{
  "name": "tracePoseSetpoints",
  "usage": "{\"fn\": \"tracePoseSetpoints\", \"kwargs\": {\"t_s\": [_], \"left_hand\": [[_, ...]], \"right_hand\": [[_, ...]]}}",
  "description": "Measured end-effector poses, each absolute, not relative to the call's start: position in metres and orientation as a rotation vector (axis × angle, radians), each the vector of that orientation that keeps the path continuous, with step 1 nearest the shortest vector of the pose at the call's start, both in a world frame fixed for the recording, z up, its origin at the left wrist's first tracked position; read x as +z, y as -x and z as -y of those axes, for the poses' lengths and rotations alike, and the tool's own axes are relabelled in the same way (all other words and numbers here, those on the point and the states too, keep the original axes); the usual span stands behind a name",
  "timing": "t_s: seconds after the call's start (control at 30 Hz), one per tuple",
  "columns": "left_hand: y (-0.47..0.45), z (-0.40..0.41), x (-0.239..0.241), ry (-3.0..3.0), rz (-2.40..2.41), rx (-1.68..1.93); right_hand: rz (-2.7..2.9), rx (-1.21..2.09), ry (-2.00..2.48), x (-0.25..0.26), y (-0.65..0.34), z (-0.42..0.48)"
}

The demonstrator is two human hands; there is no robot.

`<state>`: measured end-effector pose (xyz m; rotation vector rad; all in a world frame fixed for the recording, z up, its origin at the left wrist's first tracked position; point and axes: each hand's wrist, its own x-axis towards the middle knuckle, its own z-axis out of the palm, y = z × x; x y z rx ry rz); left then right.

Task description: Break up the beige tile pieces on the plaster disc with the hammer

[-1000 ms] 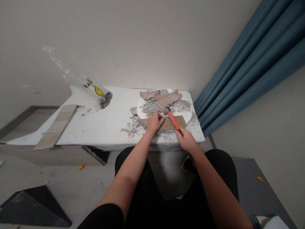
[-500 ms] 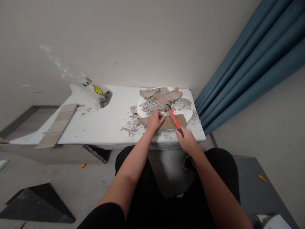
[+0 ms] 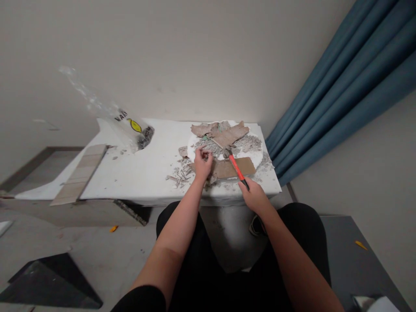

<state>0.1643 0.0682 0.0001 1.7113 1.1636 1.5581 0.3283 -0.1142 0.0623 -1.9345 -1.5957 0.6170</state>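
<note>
My right hand (image 3: 254, 196) is closed round the red handle of a small hammer (image 3: 234, 164), whose head rests near the broken pieces at the front of a white round slab (image 3: 256, 154). My left hand (image 3: 203, 162) hovers with its fingers pinched over grey rubble (image 3: 208, 146); what they hold is too small to make out. Brown broken tile pieces (image 3: 227, 134) lie across the slab, and a flat brown piece (image 3: 235, 167) lies under the hammer. Small nails or splinters (image 3: 178, 173) are scattered left of my left hand.
All this lies on a white board (image 3: 146, 169) used as a low table against the wall. A clear plastic bag (image 3: 130, 125) leans at its back left, and a tile strip (image 3: 78, 173) lies on its left edge. Blue curtains (image 3: 341, 78) hang at the right. A dark slab (image 3: 52, 281) lies on the floor.
My left hand has lifted and shifted left, away from the hammer head, with its fingers pinched. The hammer has slid slightly back towards me.
</note>
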Motion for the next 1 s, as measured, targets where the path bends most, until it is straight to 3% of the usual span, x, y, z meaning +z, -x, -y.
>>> {"fn": "tracePoseSetpoints", "kwargs": {"t_s": [0.33, 0.53, 0.7, 0.83, 1.0], "left_hand": [[-0.117, -0.082, -0.001, -1.613, -1.248, 1.581], [-0.067, -0.095, -0.004, -1.539, -1.595, 1.418], [-0.015, -0.094, -0.009, -1.706, -2.035, 0.918], [-0.002, -0.088, -0.018, -1.834, -2.016, 0.462], [-0.017, -0.084, -0.029, -1.934, -1.991, 0.195]], "right_hand": [[1.574, 0.578, 1.962, 0.053, -0.331, 0.116], [1.585, 0.610, 1.936, 0.045, -0.334, 0.118], [1.564, 0.645, 1.957, 0.031, -0.338, 0.123], [1.513, 0.724, 1.943, 0.028, -0.341, 0.124], [1.480, 0.764, 1.928, 0.024, -0.341, 0.124]]}}
